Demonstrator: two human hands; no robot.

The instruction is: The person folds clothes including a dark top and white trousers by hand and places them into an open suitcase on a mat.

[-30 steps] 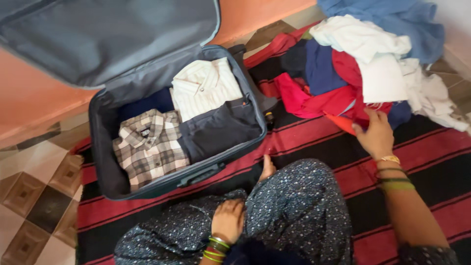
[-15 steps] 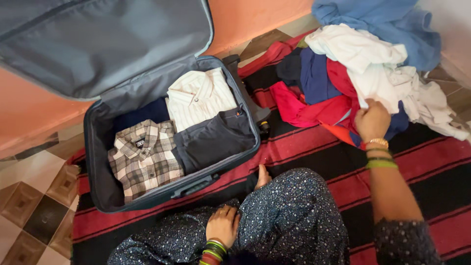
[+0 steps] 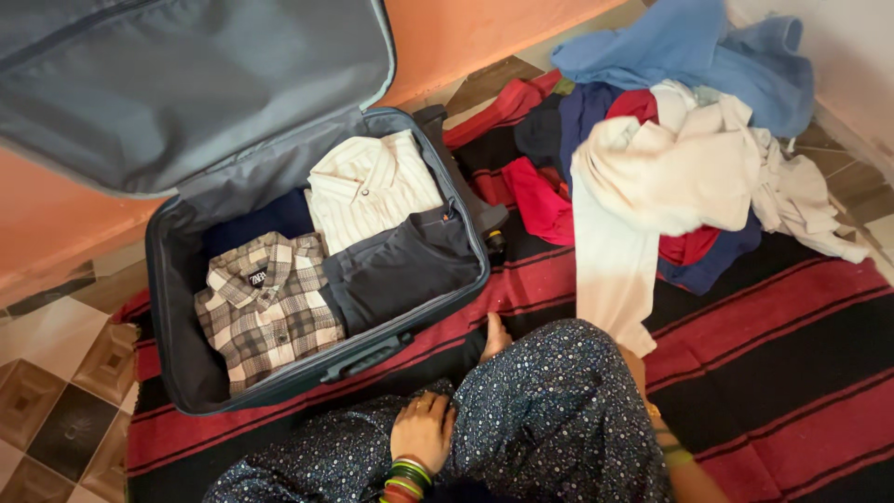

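My left hand (image 3: 424,430) rests flat and relaxed on my patterned lap (image 3: 549,410), holding nothing. My right hand is hidden behind the white garment (image 3: 633,214); only the bangled wrist (image 3: 666,442) shows at near right, so I cannot tell its grip. The white garment hangs lifted and blurred above the red and black striped mat (image 3: 792,317), right of centre. Left of it lies the open suitcase (image 3: 177,307), containing a plaid shirt (image 3: 265,303), dark trousers (image 3: 400,265) and a striped shirt (image 3: 372,186). Far right, the clothes pile (image 3: 689,65) touches the garment.
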